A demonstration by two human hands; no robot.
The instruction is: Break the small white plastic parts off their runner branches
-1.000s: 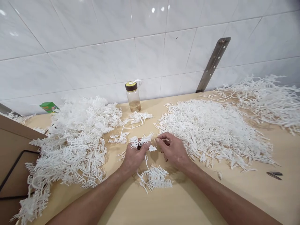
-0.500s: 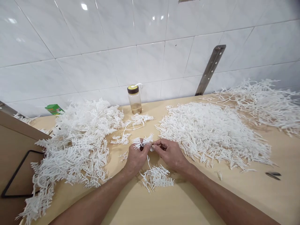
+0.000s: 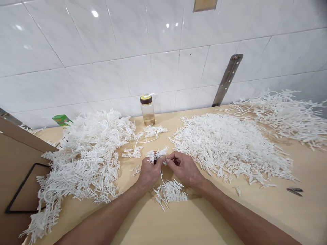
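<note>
My left hand (image 3: 149,172) is closed on a white branching plastic sprig (image 3: 161,152), its feathery tips sticking out above the thumb. A thin stem runs down from this hand to a bushy white tuft (image 3: 171,192) just over or on the table. At the sprig's right side, my right hand (image 3: 185,168) pinches with thumb and forefinger close to the left fingertips. Its fingertips seem to be on the sprig, though the exact spot is too small to make out.
Left stands a big heap of white sprigs (image 3: 87,160), right a flatter pile of short pieces (image 3: 230,146). Long bare white stems (image 3: 288,115) lie at the far right. A bottle (image 3: 147,110), green box (image 3: 62,119), thread snips (image 3: 295,191) and cardboard box (image 3: 17,170) surround the table (image 3: 178,224).
The view has tilted slightly upward, so more of the wall shows. Both hands keep nearly the same pose on the sprig, with only slight finger movement.
</note>
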